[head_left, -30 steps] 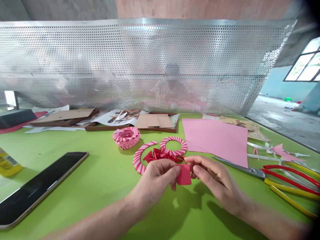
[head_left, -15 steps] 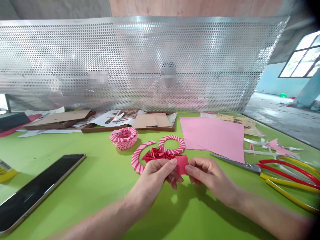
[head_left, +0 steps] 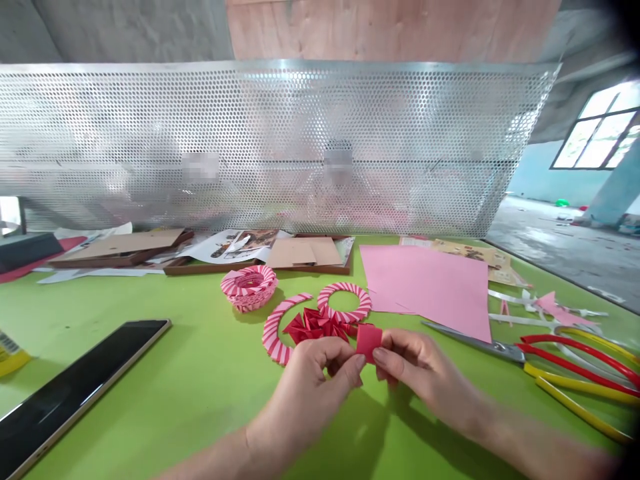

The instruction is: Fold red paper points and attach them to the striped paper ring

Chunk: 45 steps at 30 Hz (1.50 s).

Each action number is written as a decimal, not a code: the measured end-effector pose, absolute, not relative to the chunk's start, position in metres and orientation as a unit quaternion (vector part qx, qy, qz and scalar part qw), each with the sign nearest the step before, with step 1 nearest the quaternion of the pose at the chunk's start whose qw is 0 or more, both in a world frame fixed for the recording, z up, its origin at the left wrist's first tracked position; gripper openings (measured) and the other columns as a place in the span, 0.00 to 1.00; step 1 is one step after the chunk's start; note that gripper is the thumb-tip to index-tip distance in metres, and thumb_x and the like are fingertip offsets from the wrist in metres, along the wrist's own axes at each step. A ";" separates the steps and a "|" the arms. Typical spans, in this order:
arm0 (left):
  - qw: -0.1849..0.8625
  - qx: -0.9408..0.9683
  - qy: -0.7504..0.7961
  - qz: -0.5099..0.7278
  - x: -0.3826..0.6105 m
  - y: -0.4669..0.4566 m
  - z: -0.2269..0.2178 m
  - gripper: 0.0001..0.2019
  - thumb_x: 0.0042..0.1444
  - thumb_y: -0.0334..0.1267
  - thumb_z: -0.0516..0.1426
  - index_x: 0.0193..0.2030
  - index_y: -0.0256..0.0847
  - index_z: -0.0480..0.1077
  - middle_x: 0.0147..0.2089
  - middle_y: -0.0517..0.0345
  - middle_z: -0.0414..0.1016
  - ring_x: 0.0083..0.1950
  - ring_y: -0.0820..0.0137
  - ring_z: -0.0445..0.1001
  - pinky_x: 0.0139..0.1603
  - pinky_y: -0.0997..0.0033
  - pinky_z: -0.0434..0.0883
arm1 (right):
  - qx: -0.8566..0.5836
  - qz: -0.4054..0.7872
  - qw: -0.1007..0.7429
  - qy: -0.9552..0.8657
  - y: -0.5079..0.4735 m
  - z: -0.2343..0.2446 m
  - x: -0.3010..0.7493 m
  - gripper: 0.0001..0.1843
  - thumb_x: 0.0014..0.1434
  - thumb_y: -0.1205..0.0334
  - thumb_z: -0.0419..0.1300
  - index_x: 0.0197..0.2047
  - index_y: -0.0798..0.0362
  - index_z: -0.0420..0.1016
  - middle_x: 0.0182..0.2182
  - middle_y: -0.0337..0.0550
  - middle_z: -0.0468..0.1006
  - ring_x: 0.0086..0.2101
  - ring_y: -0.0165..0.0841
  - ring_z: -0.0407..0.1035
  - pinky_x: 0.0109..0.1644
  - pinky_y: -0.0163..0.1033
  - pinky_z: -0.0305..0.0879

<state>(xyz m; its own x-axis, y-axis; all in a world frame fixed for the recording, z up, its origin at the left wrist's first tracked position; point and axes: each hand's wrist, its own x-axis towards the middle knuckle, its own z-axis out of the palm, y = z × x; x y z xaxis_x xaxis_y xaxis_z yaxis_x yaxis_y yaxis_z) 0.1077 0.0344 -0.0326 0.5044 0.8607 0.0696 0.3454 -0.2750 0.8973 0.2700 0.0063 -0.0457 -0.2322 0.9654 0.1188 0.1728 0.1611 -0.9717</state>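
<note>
Left hand [head_left: 320,381] and right hand [head_left: 423,368] both pinching small red paper square [head_left: 369,342] at opposite edges; light, soft, creases easily, best held by edges; folded red paper star [head_left: 315,327] just beyond.

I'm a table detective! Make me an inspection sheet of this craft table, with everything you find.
Surface: bright green table, with scraps on it.
Job's things: small red paper square, with red folded paper star and pink-striped paper ring nearby.
Hands: left hand and right hand pinch the square.
Clutter: black tablet, flat pink paper sheet, steel scissors with red and yellow handles.
Cables: nothing seen.
Surroundings: perforated metal screen, blurry people behind it, bright window, grey concrete floor.
</note>
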 end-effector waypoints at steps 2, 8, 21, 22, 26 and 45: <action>0.404 0.770 0.405 0.283 0.108 0.034 -0.031 0.13 0.53 0.37 0.49 0.21 0.35 0.66 0.21 0.59 0.65 0.24 0.74 0.61 0.24 0.76 0.57 | -0.448 0.447 0.436 -0.640 0.005 -0.044 0.271 0.10 0.58 0.57 0.52 0.35 0.55 0.68 0.26 0.38 0.68 0.28 0.28 0.61 0.30 0.32 0.58; 0.322 0.828 0.379 0.259 0.107 0.030 -0.035 0.13 0.55 0.36 0.47 0.21 0.37 0.61 0.21 0.60 0.63 0.23 0.75 0.58 0.24 0.76 0.55 | -0.455 0.403 0.451 -0.653 0.006 -0.046 0.272 0.11 0.56 0.58 0.54 0.42 0.52 0.65 0.34 0.41 0.69 0.35 0.32 0.64 0.38 0.36 0.60; 0.348 0.845 0.332 0.233 0.105 0.028 -0.029 0.11 0.54 0.32 0.47 0.23 0.36 0.64 0.22 0.59 0.65 0.25 0.74 0.61 0.25 0.77 0.56 | -0.400 0.502 0.489 -0.591 0.004 -0.043 0.268 0.13 0.55 0.60 0.55 0.22 0.55 0.65 0.19 0.34 0.62 0.24 0.27 0.57 0.30 0.31 0.55; 0.350 0.844 0.333 0.232 0.105 0.028 -0.028 0.10 0.53 0.32 0.47 0.23 0.36 0.64 0.22 0.59 0.65 0.25 0.74 0.61 0.25 0.77 0.56 | -0.400 0.504 0.489 -0.589 0.004 -0.043 0.268 0.13 0.55 0.60 0.55 0.21 0.55 0.65 0.19 0.34 0.61 0.24 0.27 0.56 0.30 0.31 0.55; 0.347 0.841 0.336 0.243 0.104 0.028 -0.027 0.10 0.52 0.32 0.49 0.22 0.36 0.65 0.22 0.60 0.63 0.25 0.74 0.60 0.25 0.78 0.56 | -0.396 0.498 0.465 -0.615 0.003 -0.042 0.271 0.14 0.57 0.58 0.52 0.23 0.55 0.67 0.21 0.36 0.63 0.26 0.28 0.58 0.31 0.33 0.55; 0.458 0.773 0.352 0.262 0.107 0.030 -0.029 0.11 0.52 0.37 0.49 0.21 0.37 0.62 0.20 0.60 0.63 0.23 0.74 0.61 0.23 0.76 0.57 | -0.418 0.491 0.488 -0.589 0.009 -0.044 0.272 0.16 0.53 0.54 0.56 0.21 0.56 0.66 0.19 0.34 0.60 0.23 0.26 0.53 0.27 0.31 0.52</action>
